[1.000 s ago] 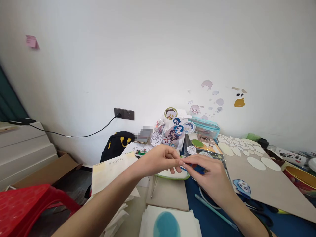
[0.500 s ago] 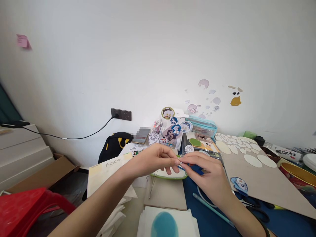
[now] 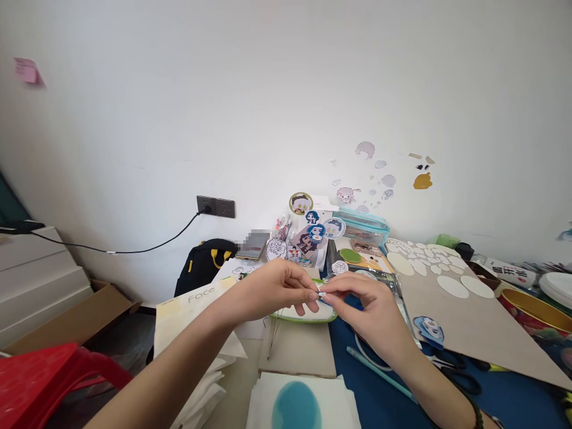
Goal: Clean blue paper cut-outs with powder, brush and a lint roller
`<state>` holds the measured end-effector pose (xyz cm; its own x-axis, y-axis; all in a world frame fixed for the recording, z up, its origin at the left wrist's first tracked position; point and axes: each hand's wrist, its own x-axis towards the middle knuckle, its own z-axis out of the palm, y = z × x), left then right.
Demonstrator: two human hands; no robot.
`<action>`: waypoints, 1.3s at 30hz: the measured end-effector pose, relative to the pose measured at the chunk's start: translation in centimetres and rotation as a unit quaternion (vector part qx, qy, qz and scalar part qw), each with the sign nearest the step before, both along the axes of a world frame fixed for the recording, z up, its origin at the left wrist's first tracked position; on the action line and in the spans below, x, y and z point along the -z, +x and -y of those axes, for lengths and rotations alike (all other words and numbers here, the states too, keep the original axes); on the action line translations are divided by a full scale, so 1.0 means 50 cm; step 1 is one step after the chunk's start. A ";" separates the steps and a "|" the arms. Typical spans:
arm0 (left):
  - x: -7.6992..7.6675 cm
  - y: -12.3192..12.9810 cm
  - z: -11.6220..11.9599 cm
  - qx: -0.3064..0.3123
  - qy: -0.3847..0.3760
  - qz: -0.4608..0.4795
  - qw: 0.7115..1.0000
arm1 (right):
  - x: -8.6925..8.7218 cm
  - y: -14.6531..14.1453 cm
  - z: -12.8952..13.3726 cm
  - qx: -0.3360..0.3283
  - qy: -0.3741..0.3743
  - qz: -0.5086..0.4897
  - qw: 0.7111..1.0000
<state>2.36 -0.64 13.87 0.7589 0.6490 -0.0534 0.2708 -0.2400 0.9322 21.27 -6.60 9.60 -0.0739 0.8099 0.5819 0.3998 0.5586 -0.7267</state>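
My left hand (image 3: 286,287) and my right hand (image 3: 364,301) meet fingertip to fingertip in mid-air. Between the two pinches is a tiny whitish and blue piece (image 3: 320,294), too small to name. Thumb and index finger are closed on both hands, while the other left fingers curl loosely. Below and behind them lies a green-rimmed white oval tray or hoop (image 3: 308,317), partly covered by the hands. Thin needle-like sticks (image 3: 274,336) lean at its left edge, over a beige board (image 3: 301,351).
White sheets with a blue oval (image 3: 296,405) lie in front. A teal pencil (image 3: 379,374) and black-handled scissors (image 3: 460,378) are to the right, beside a grey board (image 3: 465,322) with white cutouts. A phone (image 3: 253,245), stickers and a clear blue-edged pouch (image 3: 364,225) stand behind.
The view has shifted slightly, so the scene sits a little further left. Both hands keep their pinch, and a bit of blue now shows between the fingertips.
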 end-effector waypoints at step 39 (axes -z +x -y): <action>0.053 0.051 0.047 -0.003 0.311 -0.140 0.940 | 0.063 0.056 0.092 0.045 -0.012 0.226 0.973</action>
